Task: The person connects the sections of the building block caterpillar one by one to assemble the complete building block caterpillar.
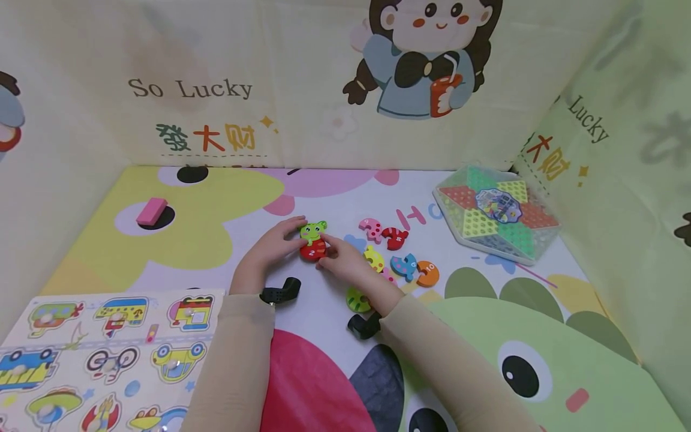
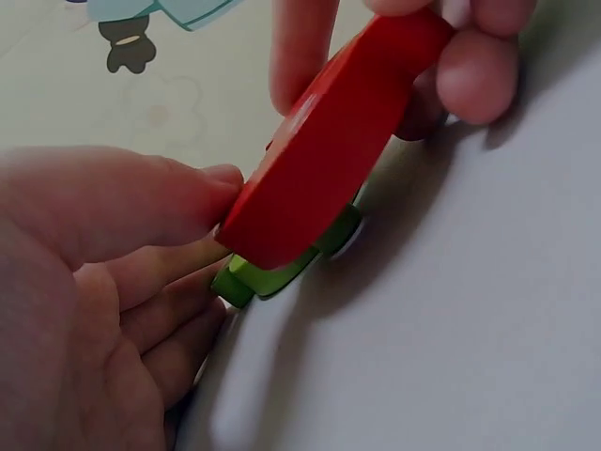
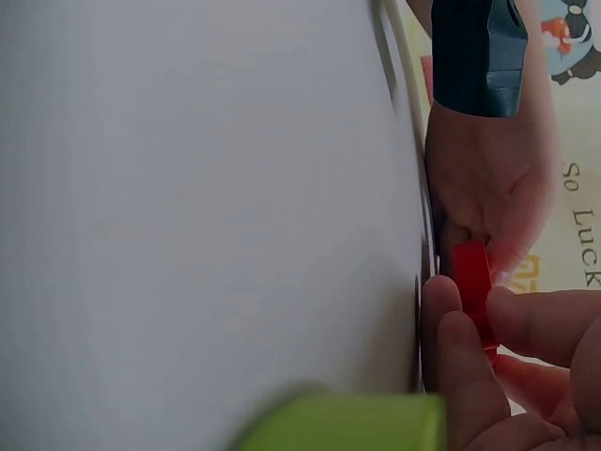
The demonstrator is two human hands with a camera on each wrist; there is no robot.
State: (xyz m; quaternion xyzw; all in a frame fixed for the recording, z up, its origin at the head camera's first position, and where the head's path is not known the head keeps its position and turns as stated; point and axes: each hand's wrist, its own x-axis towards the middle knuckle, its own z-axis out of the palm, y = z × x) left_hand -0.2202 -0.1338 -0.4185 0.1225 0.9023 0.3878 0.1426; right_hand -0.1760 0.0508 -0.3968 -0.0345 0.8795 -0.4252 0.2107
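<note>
On the tabletop, in the head view, a green animal-head piece (image 1: 313, 230) lies against a red piece marked 2 (image 1: 312, 252). My left hand (image 1: 270, 245) is at their left side, its fingers by the green head. In the left wrist view its thumb touches the end of the red piece (image 2: 329, 150), with the green piece (image 2: 272, 274) partly hidden below. From the right, my right hand (image 1: 351, 264) pinches the red piece between thumb and fingers. The right wrist view shows that red piece (image 3: 472, 282) tilted on edge between both hands.
Right of the hands lie several puzzle pieces: pink (image 1: 371, 230), red (image 1: 395, 238), yellow (image 1: 373, 258), blue (image 1: 405, 266), orange (image 1: 428, 273), and green (image 1: 357, 300) under the right wrist. A clear box (image 1: 496, 211) sits at back right, a pink block (image 1: 152, 211) back left, a picture board (image 1: 124, 336) front left.
</note>
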